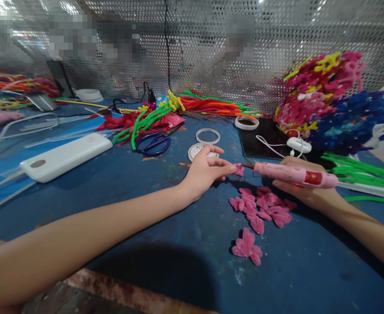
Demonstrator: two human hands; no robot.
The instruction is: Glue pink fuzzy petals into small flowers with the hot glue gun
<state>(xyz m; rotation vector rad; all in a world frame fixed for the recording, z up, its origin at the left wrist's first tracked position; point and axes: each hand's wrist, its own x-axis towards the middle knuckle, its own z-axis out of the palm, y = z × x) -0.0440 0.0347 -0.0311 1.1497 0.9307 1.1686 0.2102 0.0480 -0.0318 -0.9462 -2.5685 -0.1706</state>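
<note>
Petal piece: a small pink fuzzy petal [238, 169] sits pinched at the tips of your left fingers, just above the worktop [166, 244].
Left hand: your left hand [205, 171] reaches in from the left, thumb and forefinger closed on the petal, the other fingers loosely extended.
Glue gun: a pink glue gun [293, 175] lies across your right palm, its nozzle tip touching or just beside the petal.
Right hand: your right hand [301, 185] is clenched around the glue gun body from beneath.
Loose petals: a cluster of pink petals [264, 209] lies on the worktop just below the glue gun; one assembled pink flower [247, 247] lies nearer you, apart from the cluster.
Behind the glue gun: a dark tablet [260, 144] with a white cable, and bundled flowers in pink, yellow and blue [336, 100].
Left of the glue gun: blue scissors [153, 144], a clear ring [207, 135], green and red stems [146, 120], and well apart, a white power bank [66, 157].
</note>
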